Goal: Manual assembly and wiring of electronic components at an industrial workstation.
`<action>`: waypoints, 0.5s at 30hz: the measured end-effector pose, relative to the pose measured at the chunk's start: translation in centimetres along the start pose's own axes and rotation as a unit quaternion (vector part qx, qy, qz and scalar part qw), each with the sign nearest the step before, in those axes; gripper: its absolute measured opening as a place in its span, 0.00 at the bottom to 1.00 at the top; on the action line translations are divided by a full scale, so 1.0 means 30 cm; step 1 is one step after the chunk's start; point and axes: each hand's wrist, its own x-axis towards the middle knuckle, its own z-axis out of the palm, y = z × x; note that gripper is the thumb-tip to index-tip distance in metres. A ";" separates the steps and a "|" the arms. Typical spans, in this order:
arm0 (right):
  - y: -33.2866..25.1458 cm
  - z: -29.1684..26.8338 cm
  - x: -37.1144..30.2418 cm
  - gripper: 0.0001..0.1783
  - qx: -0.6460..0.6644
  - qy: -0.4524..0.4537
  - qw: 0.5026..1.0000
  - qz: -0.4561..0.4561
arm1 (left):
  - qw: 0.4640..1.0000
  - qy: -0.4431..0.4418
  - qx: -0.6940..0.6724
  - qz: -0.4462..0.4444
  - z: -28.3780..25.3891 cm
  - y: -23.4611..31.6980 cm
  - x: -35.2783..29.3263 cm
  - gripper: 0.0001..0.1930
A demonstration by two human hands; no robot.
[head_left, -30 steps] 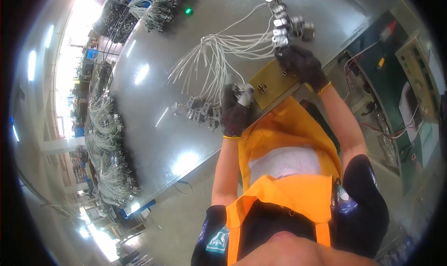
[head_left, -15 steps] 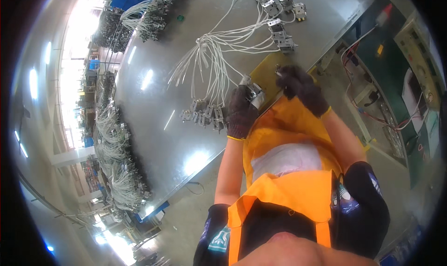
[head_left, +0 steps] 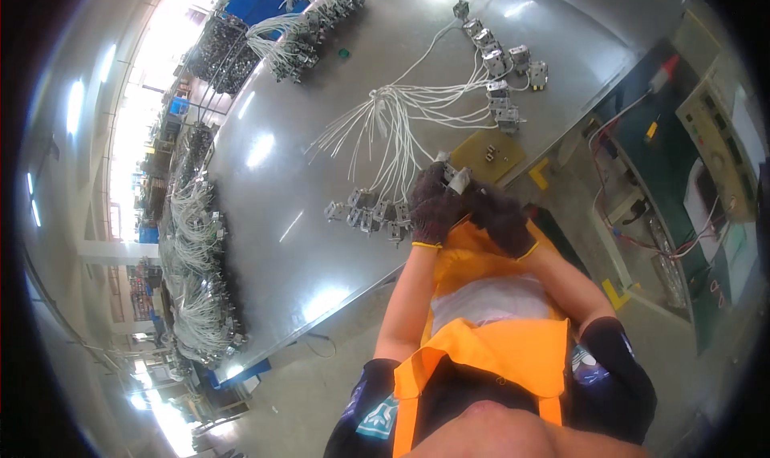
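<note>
My left hand (head_left: 433,205), in a dark knit glove, is closed around a small metal connector housing (head_left: 458,180) with a white cable running from it. My right hand (head_left: 501,219), gloved the same way, sits right beside the housing with its fingers bent together; whatever they pinch is hidden. Just beyond both hands, a yellow-brown pad (head_left: 507,166) lies at the table edge, with a few small metal pieces (head_left: 491,152) on it. White cables (head_left: 385,105) fan out from a bundle, ending in metal housings to the left (head_left: 369,211) and at the far right (head_left: 499,97).
The grey metal table (head_left: 281,193) stretches left and away. Heaped cable assemblies (head_left: 196,257) line its left side, with another pile (head_left: 297,45) at the far left. At right stands a green-topped bench (head_left: 642,129) with wires and a panelled instrument box (head_left: 718,145).
My right hand has drawn back from over the pad to the housing in my left hand, uncovering the small pieces. The view has shifted slightly.
</note>
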 end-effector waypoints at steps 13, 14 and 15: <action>-0.036 -0.007 -0.001 0.08 0.060 -0.004 0.998 0.020 | 0.983 0.052 -0.174 0.041 0.092 -0.087 0.001 0.24; 0.035 0.015 0.000 0.06 0.087 -0.024 0.996 -0.001 | 0.963 0.110 0.083 0.232 0.104 -0.172 -0.004 0.21; 0.128 0.022 0.024 0.08 0.115 -0.032 0.993 -0.023 | 0.975 0.054 0.069 0.203 0.073 -0.121 -0.001 0.19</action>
